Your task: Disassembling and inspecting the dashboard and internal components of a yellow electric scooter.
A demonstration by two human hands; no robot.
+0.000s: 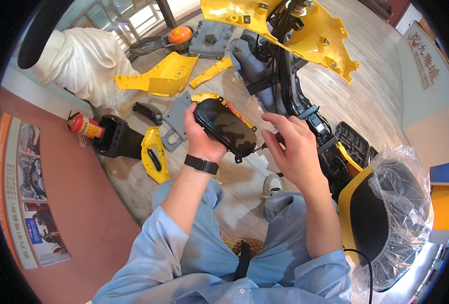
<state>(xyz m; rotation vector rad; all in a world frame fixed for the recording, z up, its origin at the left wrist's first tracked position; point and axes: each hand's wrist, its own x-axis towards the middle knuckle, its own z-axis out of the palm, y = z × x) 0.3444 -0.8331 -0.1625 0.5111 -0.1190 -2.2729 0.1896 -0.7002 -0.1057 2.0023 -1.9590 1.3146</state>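
A glossy black oval scooter instrument display [225, 125] with small mounting tabs round its rim is in my left hand [202, 137], which cups it from the left and below. Between the fingers of my right hand [296, 149] is a dark screwdriver [279, 138]. Its thin shaft points left and reaches the lower right edge of the display, beside a tab. Whether the tip sits in a screw is too small to tell. Partly hidden behind the display lies a yellow panel [204, 96].
The stripped scooter frame [285, 86] stands ahead right, its yellow front cover [323, 43] overhead. Yellow panels [163, 75], a grey plate [176, 119] and a fire extinguisher [86, 125] are at left. A black tool case [359, 144] and a plastic-wrapped seat [394, 207] are at right.
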